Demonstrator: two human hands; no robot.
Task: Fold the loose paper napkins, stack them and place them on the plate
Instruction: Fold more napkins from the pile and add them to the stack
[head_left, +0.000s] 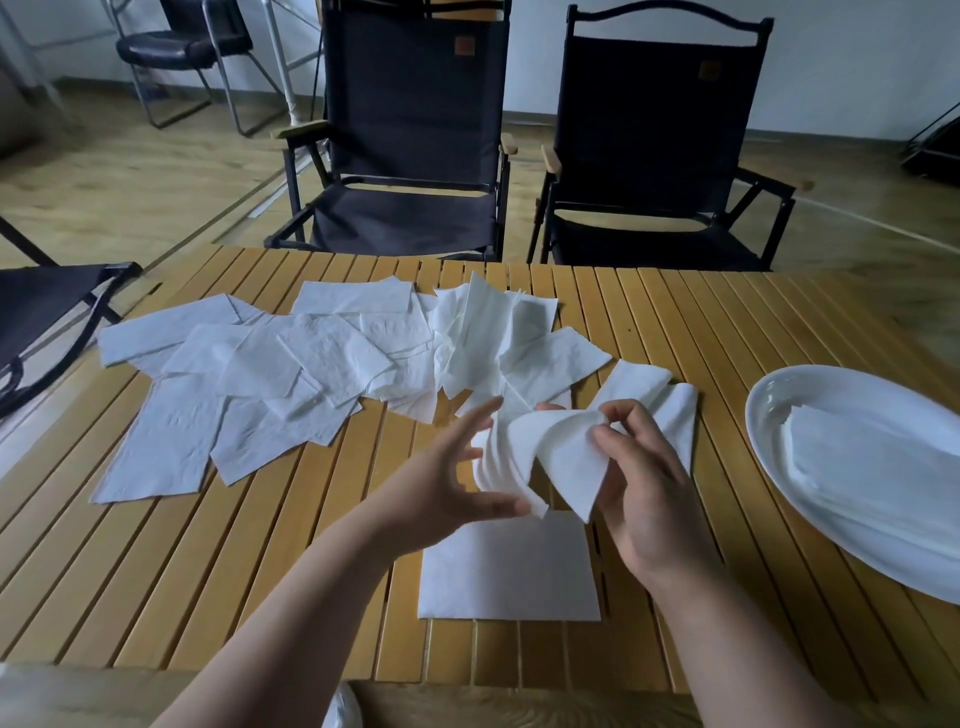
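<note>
Napkin (550, 452) hangs limp above the surface (208, 571). My right hand (644, 493) pinches its top edge; my left hand (457, 478) is spread open, barely touching. Held so unevenly, it could fold crooked or slip free.

Light: soft, dim, even.
Shadows: faint on table (208, 545).
Glare: slight sheen on plate (759, 415).
Blur: left hand (441, 488) fingertips smeared.
Edges: bowed, chairs (410, 130) leaning.

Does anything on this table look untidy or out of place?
Yes. The loose napkins lie scattered and overlapping across the far side of the table, a few crumpled and standing up near the middle. The folded napkin lies flat.
</note>
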